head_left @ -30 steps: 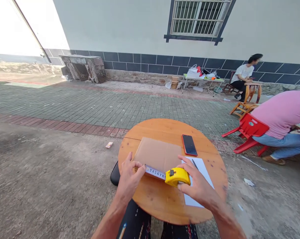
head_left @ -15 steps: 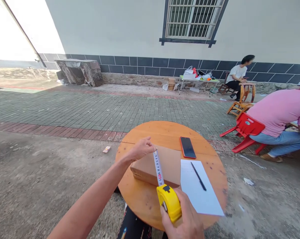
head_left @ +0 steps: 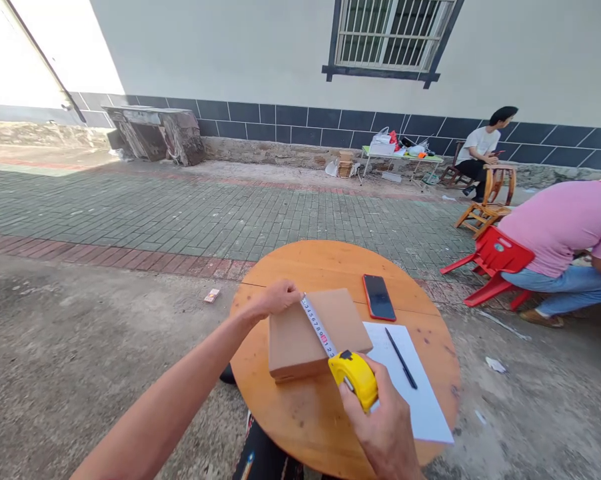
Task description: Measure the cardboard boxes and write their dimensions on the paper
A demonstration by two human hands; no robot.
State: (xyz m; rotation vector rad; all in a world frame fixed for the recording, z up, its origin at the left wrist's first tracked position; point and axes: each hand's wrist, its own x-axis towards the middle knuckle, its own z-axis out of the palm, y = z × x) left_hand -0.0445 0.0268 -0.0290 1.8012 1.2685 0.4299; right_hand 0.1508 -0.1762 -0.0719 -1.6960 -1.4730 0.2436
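Observation:
A flat brown cardboard box (head_left: 300, 340) lies on the round wooden table (head_left: 300, 413). My left hand (head_left: 273, 300) is closed, pinching the end of the white tape blade (head_left: 318, 327) at the box's far left corner. My right hand (head_left: 380, 430) is wrapped round the yellow tape measure case (head_left: 355, 377) at the box's near edge. The blade runs diagonally across the top of the box between both hands.
A red-cased phone (head_left: 379, 297) lies beyond the box. A white sheet of paper (head_left: 420, 400) with a black pen (head_left: 401, 349) lies to the right. A person in pink (head_left: 560, 233) sits on a red stool (head_left: 495, 263) at right; another person (head_left: 480, 150) sits by a far table.
The tape went from lying along the box's near edge to stretching across its top. My left hand moved to the far corner and my right hand drew the case toward me. The box turned slightly.

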